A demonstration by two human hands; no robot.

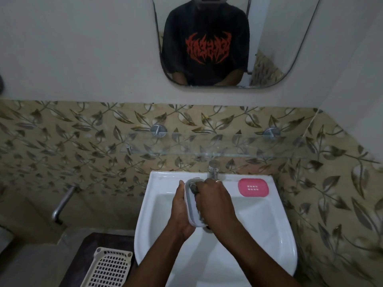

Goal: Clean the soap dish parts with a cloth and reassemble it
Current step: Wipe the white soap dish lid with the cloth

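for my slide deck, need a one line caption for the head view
Left hand holds white soap dish base over sink; right hand wipes it; pink insert waits.

Left hand [182, 212] cupped, palm inward, fingers curled; right hand [215, 201] fisted, knuckles up, pressed against it.

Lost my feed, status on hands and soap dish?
Left hand holds white dish base over sink. Right hand presses cloth inside it. Pink insert on sink rim, apart. Nothing obstructing.
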